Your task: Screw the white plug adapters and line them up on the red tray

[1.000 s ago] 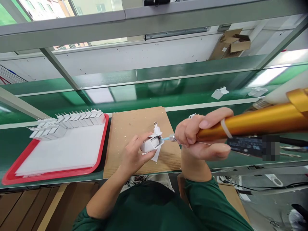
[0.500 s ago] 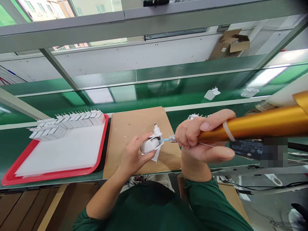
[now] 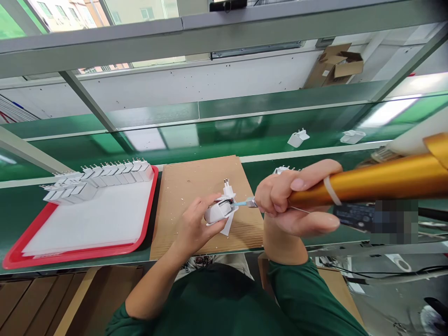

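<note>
- Location: the white housing [image 3: 216, 212] is held over the cardboard sheet [image 3: 185, 182], which lies on the green surface [image 3: 16, 219]; its open end faces 3 o'clock.
- Left hand [image 3: 196, 223]: partly closed, fingers on the housing's upper side and thumb on its lower side.
- Right hand [image 3: 282, 196]: wrapped around the front of the gold-coloured tool [image 3: 378, 179], thumb extended. The blue tip [image 3: 241, 204] reaches the open end from 3 o'clock; I cannot tell whether it touches.
- Adjacent parts: the pronged plug piece [image 3: 228, 189] sits at 1 o'clock, close against the housing; the red tray [image 3: 146, 221] with finished-looking chargers [image 3: 115, 173] lies at 9 o'clock.
- Handling, judged by appearance: light, stiff plastic, probably smooth and slightly slippery; the exposed inner parts look fragile.
- Hold: grip the outer side walls, clear of the opening.
</note>
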